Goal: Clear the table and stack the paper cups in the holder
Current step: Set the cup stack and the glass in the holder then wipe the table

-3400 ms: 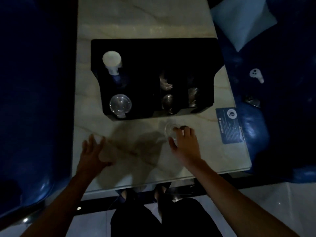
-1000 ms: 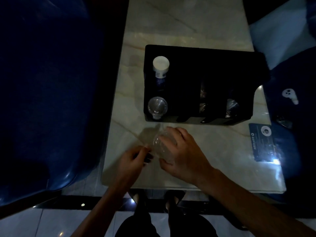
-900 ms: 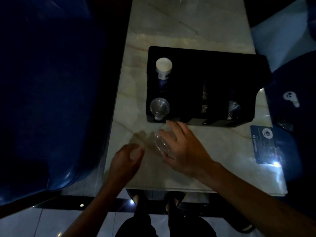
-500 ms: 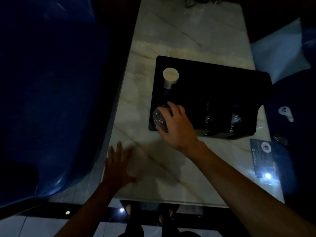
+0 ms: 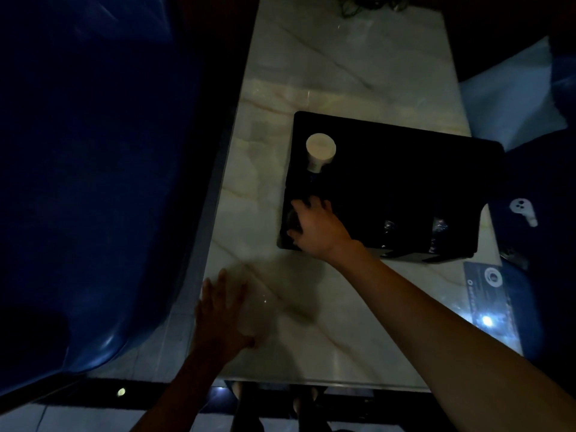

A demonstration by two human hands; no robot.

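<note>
Clear plastic is showing dimly under the right hand (image 5: 318, 230), which is curling down over a cup (image 5: 292, 220) in the near-left slot of the black holder (image 5: 405, 169), while the left hand (image 5: 223, 310) is resting flat and empty on the table (image 5: 343, 73), so stacking seems almost done.

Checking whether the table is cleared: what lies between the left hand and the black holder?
In the head view, only bare marble table lies between the left hand and the black holder.
</note>
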